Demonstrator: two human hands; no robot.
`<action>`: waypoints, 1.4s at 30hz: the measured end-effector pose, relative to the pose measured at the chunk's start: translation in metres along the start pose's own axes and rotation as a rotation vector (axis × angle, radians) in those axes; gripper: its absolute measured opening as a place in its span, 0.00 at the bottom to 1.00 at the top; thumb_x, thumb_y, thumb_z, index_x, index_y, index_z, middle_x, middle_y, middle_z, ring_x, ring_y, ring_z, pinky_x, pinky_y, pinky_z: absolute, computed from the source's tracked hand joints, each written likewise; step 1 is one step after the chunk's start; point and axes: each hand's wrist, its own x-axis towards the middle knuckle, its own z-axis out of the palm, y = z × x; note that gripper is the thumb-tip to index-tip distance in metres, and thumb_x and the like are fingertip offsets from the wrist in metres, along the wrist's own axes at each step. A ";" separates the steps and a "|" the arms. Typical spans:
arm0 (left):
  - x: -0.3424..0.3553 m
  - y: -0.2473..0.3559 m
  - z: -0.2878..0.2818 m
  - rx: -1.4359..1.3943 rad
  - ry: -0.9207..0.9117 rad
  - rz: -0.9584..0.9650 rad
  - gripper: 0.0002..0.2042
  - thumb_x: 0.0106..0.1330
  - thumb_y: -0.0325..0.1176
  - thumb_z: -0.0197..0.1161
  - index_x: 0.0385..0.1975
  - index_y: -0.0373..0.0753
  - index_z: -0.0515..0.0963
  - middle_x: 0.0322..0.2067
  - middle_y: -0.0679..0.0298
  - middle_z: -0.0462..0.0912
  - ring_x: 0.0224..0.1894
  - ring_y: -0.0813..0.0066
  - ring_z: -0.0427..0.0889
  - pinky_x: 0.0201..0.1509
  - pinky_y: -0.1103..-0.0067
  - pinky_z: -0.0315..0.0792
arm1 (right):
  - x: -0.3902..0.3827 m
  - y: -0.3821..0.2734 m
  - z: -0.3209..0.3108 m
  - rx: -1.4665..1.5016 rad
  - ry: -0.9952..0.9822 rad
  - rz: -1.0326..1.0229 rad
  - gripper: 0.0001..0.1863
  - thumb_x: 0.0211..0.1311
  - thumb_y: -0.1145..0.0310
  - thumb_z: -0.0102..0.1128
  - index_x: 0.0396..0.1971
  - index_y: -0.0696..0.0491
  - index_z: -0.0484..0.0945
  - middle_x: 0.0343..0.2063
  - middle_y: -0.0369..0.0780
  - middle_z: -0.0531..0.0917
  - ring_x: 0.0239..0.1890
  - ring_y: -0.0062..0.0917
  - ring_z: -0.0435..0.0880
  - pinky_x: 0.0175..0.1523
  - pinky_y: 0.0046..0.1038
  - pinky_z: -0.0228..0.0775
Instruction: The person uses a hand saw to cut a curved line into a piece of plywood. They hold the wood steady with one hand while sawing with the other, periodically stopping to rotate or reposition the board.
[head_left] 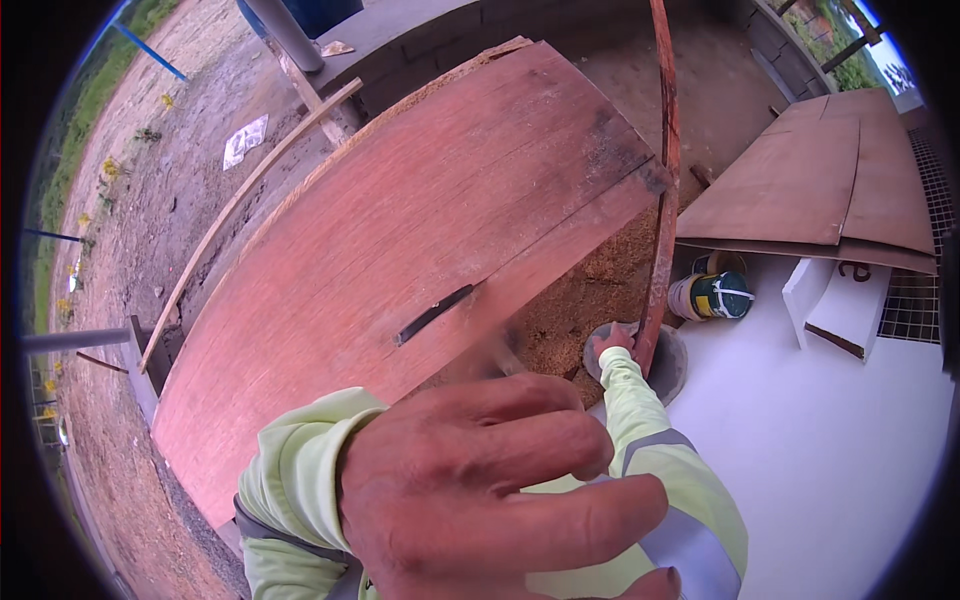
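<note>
My left hand (490, 490) is large and close in the lower middle, its fingers loosely bent and apart, with nothing seen in them. My right hand (613, 341) is farther off, at the rim of a round grey bucket (672, 372) and beside a long reddish wooden bar (663, 200). Its fingers look closed on the bucket's rim, though they are small in view. A large reddish plywood sheet (400, 210) lies beyond my left hand. On the sheet rests a slim black object (435, 314), its kind unclear.
Brown sawdust-like material (560, 335) shows beside the sheet. A green and white paint bucket (722, 296) lies on its side at right, near brown boards (790, 170) and white foam-like pieces (845, 300). A thin wooden strip (225, 215) runs along the left, above bare ground.
</note>
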 end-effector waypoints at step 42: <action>-0.665 0.406 -0.328 0.525 1.355 -2.541 0.49 0.54 0.76 0.54 0.57 0.30 0.72 0.43 0.56 0.76 0.34 0.63 0.74 0.34 0.59 0.77 | -0.046 -0.114 0.018 0.250 0.015 -0.232 0.17 0.62 0.56 0.63 0.35 0.57 0.80 0.23 0.38 0.84 0.20 0.21 0.79 0.30 0.28 0.74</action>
